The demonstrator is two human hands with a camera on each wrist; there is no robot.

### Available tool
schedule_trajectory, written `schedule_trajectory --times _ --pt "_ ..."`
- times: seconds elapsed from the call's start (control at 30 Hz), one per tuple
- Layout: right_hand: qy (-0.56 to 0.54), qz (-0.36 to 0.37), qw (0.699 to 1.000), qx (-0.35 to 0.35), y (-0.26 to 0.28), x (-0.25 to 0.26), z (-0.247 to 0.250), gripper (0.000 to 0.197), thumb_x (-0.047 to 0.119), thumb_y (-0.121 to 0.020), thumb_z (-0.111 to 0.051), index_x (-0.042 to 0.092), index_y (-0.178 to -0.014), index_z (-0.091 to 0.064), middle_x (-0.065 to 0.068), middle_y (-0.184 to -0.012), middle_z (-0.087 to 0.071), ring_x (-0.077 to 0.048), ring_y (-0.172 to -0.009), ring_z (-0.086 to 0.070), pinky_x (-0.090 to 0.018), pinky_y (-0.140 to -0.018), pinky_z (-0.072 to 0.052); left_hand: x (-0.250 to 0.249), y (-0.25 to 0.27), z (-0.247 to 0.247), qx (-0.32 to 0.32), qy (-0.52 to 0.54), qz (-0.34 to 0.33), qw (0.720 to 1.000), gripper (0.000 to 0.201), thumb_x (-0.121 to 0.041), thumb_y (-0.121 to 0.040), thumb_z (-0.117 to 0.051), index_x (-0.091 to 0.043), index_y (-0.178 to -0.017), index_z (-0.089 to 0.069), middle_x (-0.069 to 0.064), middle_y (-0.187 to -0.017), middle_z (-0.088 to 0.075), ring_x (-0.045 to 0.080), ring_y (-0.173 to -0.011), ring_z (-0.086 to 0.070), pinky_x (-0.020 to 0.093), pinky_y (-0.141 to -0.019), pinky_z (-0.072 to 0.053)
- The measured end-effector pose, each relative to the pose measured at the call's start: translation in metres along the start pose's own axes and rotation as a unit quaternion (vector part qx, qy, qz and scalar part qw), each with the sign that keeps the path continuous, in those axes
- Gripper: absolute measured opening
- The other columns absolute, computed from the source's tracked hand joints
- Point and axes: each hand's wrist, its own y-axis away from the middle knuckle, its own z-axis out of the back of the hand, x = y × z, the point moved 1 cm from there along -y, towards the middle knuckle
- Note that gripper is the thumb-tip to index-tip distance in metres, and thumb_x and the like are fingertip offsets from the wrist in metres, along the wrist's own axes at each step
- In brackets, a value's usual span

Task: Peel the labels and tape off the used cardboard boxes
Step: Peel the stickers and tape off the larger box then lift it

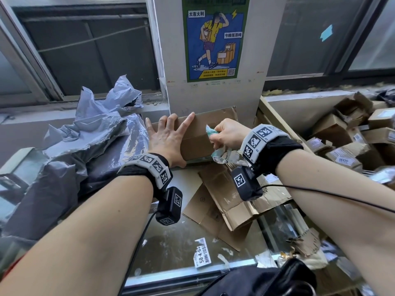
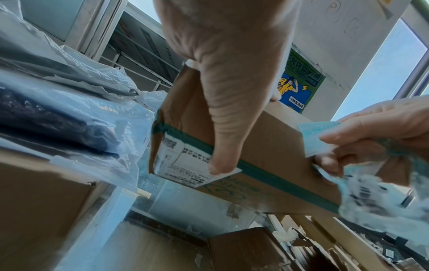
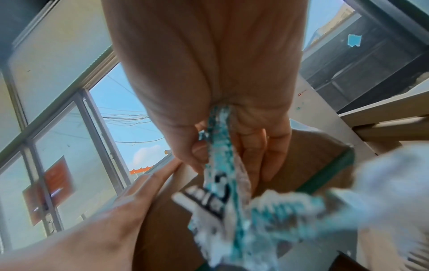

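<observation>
A brown cardboard box [image 1: 198, 135] stands on the glass counter against the pillar. My left hand [image 1: 168, 135] lies flat on its top with fingers spread. In the left wrist view the left thumb [image 2: 223, 128] reaches down the near side onto a white shipping label [image 2: 181, 161], whose lower corner has lifted off. Green tape [image 2: 267, 172] runs along the box's lower edge. My right hand [image 1: 228, 133] grips a crumpled green-and-white strip of peeled tape [image 1: 222, 155] at the box's right end. The strip [image 3: 223, 183] trails from the fist toward the wrist.
Grey plastic mailer bags [image 1: 85, 146] are heaped at the left. Flattened cardboard [image 1: 230, 201] lies on the glass counter [image 1: 171, 242], with a label scrap [image 1: 202, 253] stuck to the glass. A bin of small boxes [image 1: 346, 135] sits at the right. A black bag [image 1: 267, 280] is at the near edge.
</observation>
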Motion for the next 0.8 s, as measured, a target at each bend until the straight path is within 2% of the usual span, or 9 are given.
schedule_trajectory --times 0.07,0.2,0.37,0.5,0.8 --pt "-0.027 0.001 0.999 0.022 0.002 -0.001 0.001 0.017 0.006 -0.089 -0.052 0.0 -0.083 -0.066 -0.008 -0.075 -0.068 -0.011 -0.058 -0.059 -0.016 -0.05 -0.046 0.003 0.001 -0.001 -0.007 -0.008 -0.008 1.0 0.14 -0.05 -0.05 -0.083 -0.048 -0.143 0.021 0.005 -0.147 -0.008 0.029 -0.14 -0.006 0.065 -0.112 0.003" --pt "-0.058 0.011 0.997 0.042 0.002 -0.006 0.002 0.019 0.004 -0.089 -0.05 -0.005 -0.087 -0.067 -0.013 -0.084 -0.072 -0.016 -0.069 -0.064 -0.028 -0.073 -0.053 0.005 0.001 -0.004 -0.013 -0.023 -0.016 1.0 0.141 -0.052 -0.05 -0.083 -0.048 -0.142 0.023 0.004 -0.146 -0.007 0.029 -0.14 -0.005 0.064 -0.113 0.002" --pt "-0.102 0.016 0.993 0.053 0.001 -0.01 0.002 0.02 0.004 -0.088 -0.051 0.003 -0.075 -0.066 -0.007 -0.075 -0.07 -0.015 -0.069 -0.065 -0.033 -0.079 -0.053 0.008 0.0 -0.005 -0.013 -0.027 -0.02 0.999 0.141 -0.053 -0.05 -0.083 -0.049 -0.14 0.025 0.003 -0.146 -0.006 0.028 -0.14 -0.005 0.064 -0.113 0.002" --pt "-0.131 0.023 0.99 0.038 0.002 -0.013 0.0 0.025 0.004 -0.085 -0.051 0.005 -0.065 -0.065 -0.008 -0.072 -0.069 -0.016 -0.067 -0.062 -0.034 -0.079 -0.051 0.012 0.0 -0.004 -0.009 -0.011 -0.018 1.0 0.141 -0.051 -0.05 -0.083 -0.049 -0.141 0.024 0.003 -0.146 -0.007 0.028 -0.14 -0.004 0.064 -0.113 0.002" --pt "-0.165 0.036 0.986 0.008 0.005 -0.013 0.001 0.027 0.004 -0.087 -0.052 0.004 -0.062 -0.062 -0.01 -0.067 -0.061 -0.019 -0.064 -0.056 -0.033 -0.071 -0.048 0.014 0.002 -0.006 -0.001 0.021 -0.004 1.0 0.141 -0.048 -0.05 -0.084 -0.051 -0.14 0.025 0.002 -0.146 -0.007 0.029 -0.141 -0.002 0.062 -0.114 0.004"
